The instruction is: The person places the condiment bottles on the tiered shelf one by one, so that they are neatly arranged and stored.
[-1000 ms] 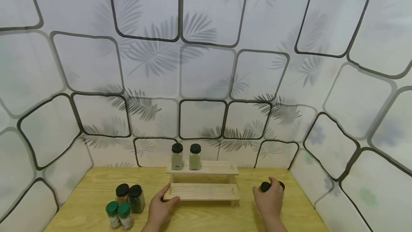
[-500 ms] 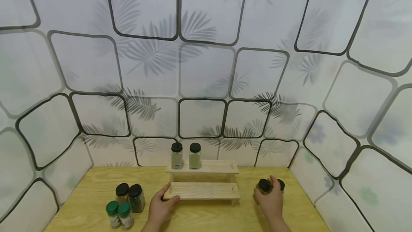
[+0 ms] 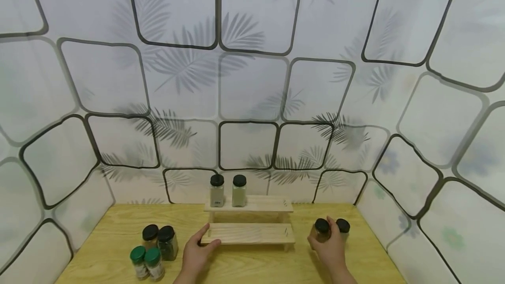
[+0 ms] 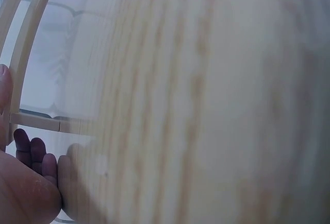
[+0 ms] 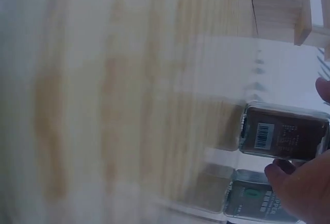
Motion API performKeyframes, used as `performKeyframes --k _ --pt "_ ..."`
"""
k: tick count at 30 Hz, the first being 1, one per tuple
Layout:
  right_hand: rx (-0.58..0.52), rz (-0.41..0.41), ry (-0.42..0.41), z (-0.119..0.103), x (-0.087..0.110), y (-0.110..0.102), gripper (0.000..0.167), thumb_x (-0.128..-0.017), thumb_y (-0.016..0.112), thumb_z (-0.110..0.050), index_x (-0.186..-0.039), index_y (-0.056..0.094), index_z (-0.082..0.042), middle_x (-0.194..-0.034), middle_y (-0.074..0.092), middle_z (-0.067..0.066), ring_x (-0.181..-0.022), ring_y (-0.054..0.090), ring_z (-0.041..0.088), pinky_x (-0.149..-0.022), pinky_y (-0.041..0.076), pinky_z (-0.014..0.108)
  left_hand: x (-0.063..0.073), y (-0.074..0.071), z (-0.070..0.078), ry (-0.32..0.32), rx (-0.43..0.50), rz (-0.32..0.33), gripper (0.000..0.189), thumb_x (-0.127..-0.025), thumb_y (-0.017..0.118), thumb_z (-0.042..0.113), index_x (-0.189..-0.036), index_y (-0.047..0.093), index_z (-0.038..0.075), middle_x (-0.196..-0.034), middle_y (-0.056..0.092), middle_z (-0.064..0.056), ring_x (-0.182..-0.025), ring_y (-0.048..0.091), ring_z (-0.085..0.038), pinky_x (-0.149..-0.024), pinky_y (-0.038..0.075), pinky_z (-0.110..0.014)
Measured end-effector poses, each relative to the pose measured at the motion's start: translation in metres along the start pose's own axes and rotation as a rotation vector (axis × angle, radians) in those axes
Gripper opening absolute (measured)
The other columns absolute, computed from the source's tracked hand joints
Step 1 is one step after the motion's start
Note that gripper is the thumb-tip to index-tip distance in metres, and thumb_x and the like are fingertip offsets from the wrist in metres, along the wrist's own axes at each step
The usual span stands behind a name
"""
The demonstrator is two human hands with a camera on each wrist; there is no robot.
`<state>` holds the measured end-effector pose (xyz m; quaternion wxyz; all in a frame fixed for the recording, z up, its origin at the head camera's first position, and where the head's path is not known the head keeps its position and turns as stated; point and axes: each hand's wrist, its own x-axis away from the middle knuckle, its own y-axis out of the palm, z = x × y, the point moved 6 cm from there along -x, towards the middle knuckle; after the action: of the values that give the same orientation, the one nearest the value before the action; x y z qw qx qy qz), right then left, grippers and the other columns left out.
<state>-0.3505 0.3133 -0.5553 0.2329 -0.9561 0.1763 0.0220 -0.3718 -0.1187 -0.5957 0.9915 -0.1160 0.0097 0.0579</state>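
Observation:
My left hand (image 3: 197,251) grips the left end of the lower step of a two-tier wooden rack (image 3: 248,233), thumb along its front edge. In the left wrist view its fingers (image 4: 36,149) are beside the rack's leg. My right hand (image 3: 330,249) holds a black-capped glass spice jar (image 3: 321,230) with dark brown contents, right of the rack. A barcode label shows on this jar (image 5: 283,134) in the right wrist view, its base at the tabletop. Beside it stands a second black-capped jar (image 3: 343,229), partly hidden by my hand.
Two black-capped jars with pale contents, one whitish (image 3: 217,192) and one greenish (image 3: 238,192), stand on the rack's upper step. At left are two black-capped jars (image 3: 167,244) and two green-capped jars (image 3: 154,264). A patterned curtain (image 3: 252,143) surrounds the wood-grain table (image 3: 118,222).
My right hand has shifted slightly left with the spice jar, widening the gap to the second jar, which shows more now. The left hand stays on the rack.

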Motion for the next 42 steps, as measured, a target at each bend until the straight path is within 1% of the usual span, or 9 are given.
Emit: performKeyframes --k 8,15,21,25,29,34,38,41,42 --pt "0.028 -0.059 -0.029 0.010 -0.006 0.002 0.094 -0.091 0.078 -0.003 -0.164 0.020 0.007 -0.157 0.032 0.043 -0.143 0.036 0.059 -0.113 0.038 0.071 0.000 0.002 0.000 0.003 0.009 -0.016 0.083 -0.088 0.089 0.033 -0.155 0.053 0.000 -0.158 0.046 -0.028 -0.146 0.037 -0.054 -0.113 0.042 -0.065" --pt "0.012 -0.060 -0.065 0.016 -0.006 0.001 0.085 -0.089 0.073 0.007 -0.159 0.026 0.010 -0.148 0.043 0.040 -0.130 0.052 0.051 -0.108 0.046 0.057 -0.002 0.001 -0.001 -0.003 0.031 -0.024 0.085 -0.087 0.089 0.035 -0.155 0.053 0.000 -0.159 0.046 -0.027 -0.148 0.035 -0.054 -0.114 0.042 -0.064" --pt "0.007 -0.064 -0.063 0.017 -0.005 0.002 0.078 -0.088 0.071 0.009 -0.154 0.029 0.013 -0.145 0.046 0.041 -0.130 0.050 0.056 -0.110 0.042 0.065 0.000 0.002 0.002 0.003 0.019 -0.018 0.083 -0.088 0.089 0.034 -0.154 0.053 0.000 -0.158 0.047 -0.029 -0.146 0.038 -0.054 -0.112 0.043 -0.064" --pt "0.039 -0.047 -0.059 0.016 -0.005 0.001 0.077 -0.087 0.073 0.007 -0.153 0.033 0.014 -0.135 0.054 0.039 -0.125 0.055 0.054 -0.108 0.044 0.066 0.000 0.002 0.001 -0.001 0.019 -0.019 0.082 -0.088 0.089 0.033 -0.154 0.053 0.000 -0.158 0.046 -0.028 -0.146 0.037 -0.054 -0.113 0.042 -0.064" --pt "0.065 -0.023 -0.044 0.017 -0.005 0.001 0.078 -0.084 0.074 0.004 -0.152 0.036 0.015 -0.138 0.053 0.040 -0.128 0.052 0.058 -0.108 0.043 0.070 0.000 0.002 0.000 -0.009 0.028 -0.026 0.083 -0.087 0.089 0.034 -0.154 0.053 0.000 -0.159 0.046 -0.027 -0.148 0.035 -0.054 -0.114 0.041 -0.064" --pt "0.068 0.019 -0.024 0.015 -0.003 0.004 0.078 -0.081 0.078 0.002 -0.150 0.043 0.014 -0.135 0.057 0.039 -0.125 0.056 0.055 -0.105 0.049 0.064 -0.001 0.001 -0.001 -0.007 0.026 -0.020 0.083 -0.087 0.090 0.034 -0.154 0.054 0.001 -0.159 0.047 -0.027 -0.146 0.038 -0.053 -0.112 0.046 -0.061" --pt "0.060 0.035 -0.028 0.006 -0.001 0.007 0.080 -0.080 0.081 0.001 -0.149 0.044 0.015 -0.132 0.060 0.040 -0.122 0.060 0.054 -0.101 0.053 0.060 0.000 0.000 -0.001 -0.013 0.037 -0.015 0.081 -0.088 0.089 0.030 -0.154 0.054 0.001 -0.158 0.046 -0.029 -0.123 0.065 -0.041 -0.094 0.060 -0.046" --pt "0.041 0.022 -0.004 0.000 -0.002 0.008 0.084 -0.083 0.080 -0.001 -0.152 0.036 0.016 -0.134 0.057 0.044 -0.122 0.059 0.056 -0.095 0.057 0.057 0.001 0.000 -0.001 -0.017 0.041 -0.021 0.081 -0.088 0.089 0.029 -0.155 0.053 0.000 -0.158 0.044 -0.031 -0.101 0.074 -0.028 -0.082 0.063 -0.037" --pt "0.024 0.012 0.010 -0.002 -0.002 0.009 0.085 -0.085 0.079 -0.002 -0.154 0.033 0.015 -0.133 0.057 0.044 -0.122 0.059 0.056 -0.092 0.058 0.055 0.001 0.000 0.000 -0.012 0.038 -0.024 0.082 -0.088 0.089 0.029 -0.155 0.052 0.000 -0.158 0.044 -0.032 -0.100 0.074 -0.026 -0.082 0.063 -0.037"
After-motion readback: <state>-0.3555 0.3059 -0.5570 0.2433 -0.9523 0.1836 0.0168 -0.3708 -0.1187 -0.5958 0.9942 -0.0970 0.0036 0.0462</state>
